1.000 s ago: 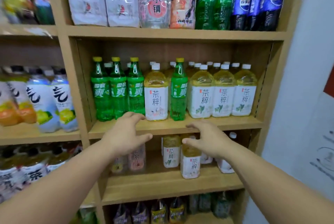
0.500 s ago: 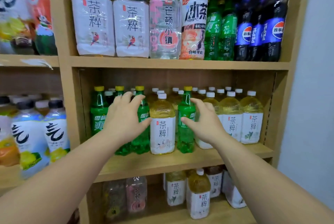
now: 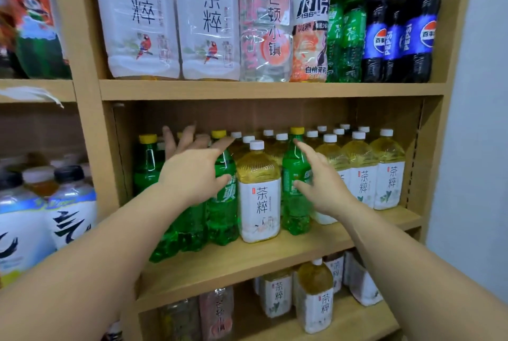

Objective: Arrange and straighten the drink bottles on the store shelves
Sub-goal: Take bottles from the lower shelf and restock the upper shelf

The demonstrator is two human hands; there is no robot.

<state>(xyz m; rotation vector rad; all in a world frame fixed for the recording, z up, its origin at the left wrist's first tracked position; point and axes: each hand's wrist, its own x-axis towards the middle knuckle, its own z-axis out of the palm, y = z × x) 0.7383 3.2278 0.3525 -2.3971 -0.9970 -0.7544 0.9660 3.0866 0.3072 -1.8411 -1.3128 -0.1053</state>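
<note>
On the middle shelf [image 3: 247,266] stands a row of green soda bottles [image 3: 222,208] with yellow caps, then a yellow tea bottle [image 3: 258,195] with a white cap, one more green bottle [image 3: 295,197], and several yellow tea bottles [image 3: 387,173] to the right. My left hand [image 3: 192,170] is spread open in front of the green bottles, fingers reaching among their necks. My right hand [image 3: 321,181] is open with fingers straight, beside the lone green bottle and covering a tea bottle behind it. Neither hand grips anything.
The top shelf [image 3: 269,90] carries large tea packs [image 3: 137,18], a pink bottle, green sodas and Pepsi bottles [image 3: 417,29]. Smaller tea bottles [image 3: 316,296] stand on the shelf below. A neighbouring rack at left holds white-labelled bottles [image 3: 68,208]. A pale wall [image 3: 478,120] borders the right.
Both hands have risen from the shelf edge to the bottles' upper parts and reached deeper. The view has tilted upward and moved closer to the shelves.
</note>
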